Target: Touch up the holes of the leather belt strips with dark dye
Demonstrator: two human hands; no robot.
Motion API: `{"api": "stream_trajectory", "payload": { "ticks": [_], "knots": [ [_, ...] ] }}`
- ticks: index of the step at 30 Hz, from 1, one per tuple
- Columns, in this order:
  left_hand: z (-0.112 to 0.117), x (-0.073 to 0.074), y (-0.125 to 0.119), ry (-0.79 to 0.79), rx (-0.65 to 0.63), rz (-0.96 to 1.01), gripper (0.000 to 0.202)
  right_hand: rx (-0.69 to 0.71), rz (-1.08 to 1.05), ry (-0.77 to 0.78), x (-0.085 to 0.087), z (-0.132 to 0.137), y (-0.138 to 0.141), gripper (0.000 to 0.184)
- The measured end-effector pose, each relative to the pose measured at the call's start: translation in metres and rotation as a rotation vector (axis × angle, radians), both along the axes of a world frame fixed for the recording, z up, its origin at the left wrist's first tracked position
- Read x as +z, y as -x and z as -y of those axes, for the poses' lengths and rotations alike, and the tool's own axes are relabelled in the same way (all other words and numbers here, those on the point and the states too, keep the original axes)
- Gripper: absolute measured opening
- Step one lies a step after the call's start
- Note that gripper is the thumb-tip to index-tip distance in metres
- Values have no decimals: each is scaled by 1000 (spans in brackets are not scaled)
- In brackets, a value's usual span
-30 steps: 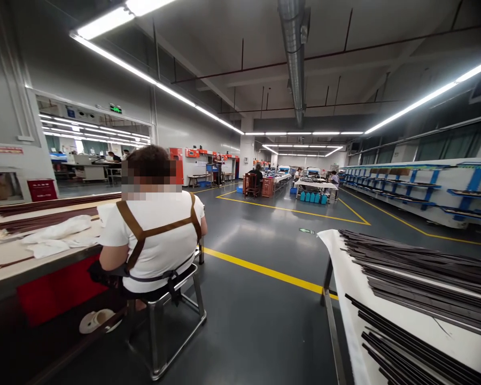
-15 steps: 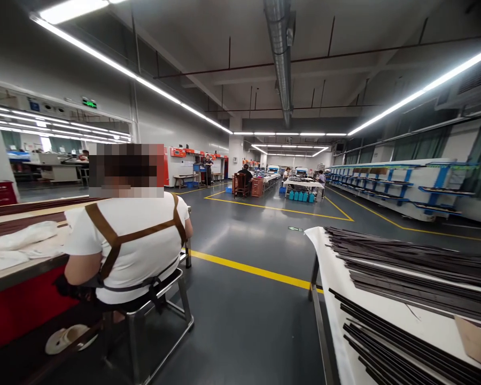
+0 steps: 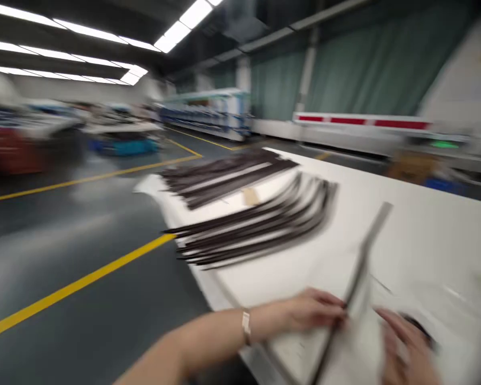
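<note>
My left hand, with a pale bracelet at the wrist, closes around a long, thin dark leather strip that rises up and away across the table. My right hand is near the strip's lower end, resting on or against a white cloth, with a small dark object by its fingers. Motion blur hides the right hand's exact grip. Two curved bundles of dark strips lie farther along the white-covered table, one closer than the other.
The table's near edge runs down to the left above a grey floor with a yellow line. Blue-and-white racks stand at the back, and a blurred workstation is at far left.
The view has swung sharply right and down, away from the seated co-worker and onto the table. My hands now appear, with a strip lifted between them, and the picture is blurred.
</note>
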State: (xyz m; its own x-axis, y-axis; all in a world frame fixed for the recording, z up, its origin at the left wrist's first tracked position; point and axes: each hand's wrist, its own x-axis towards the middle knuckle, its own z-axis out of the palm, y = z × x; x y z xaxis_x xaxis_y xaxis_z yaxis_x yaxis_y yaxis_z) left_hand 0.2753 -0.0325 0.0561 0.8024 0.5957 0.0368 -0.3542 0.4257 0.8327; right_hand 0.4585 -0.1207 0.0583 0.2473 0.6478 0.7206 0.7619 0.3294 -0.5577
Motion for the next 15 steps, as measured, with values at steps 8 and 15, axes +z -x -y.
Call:
{"api": "stream_trajectory", "payload": {
  "ticks": [8, 15],
  "knots": [
    [-33, -31, -83, 355, -208, -128, 17, -15, -140, 115, -24, 4, -46, 25],
    [-44, -18, -94, 417, -335, -166, 18, -97, -470, 385, -11, -10, -43, 14]
  ]
}}
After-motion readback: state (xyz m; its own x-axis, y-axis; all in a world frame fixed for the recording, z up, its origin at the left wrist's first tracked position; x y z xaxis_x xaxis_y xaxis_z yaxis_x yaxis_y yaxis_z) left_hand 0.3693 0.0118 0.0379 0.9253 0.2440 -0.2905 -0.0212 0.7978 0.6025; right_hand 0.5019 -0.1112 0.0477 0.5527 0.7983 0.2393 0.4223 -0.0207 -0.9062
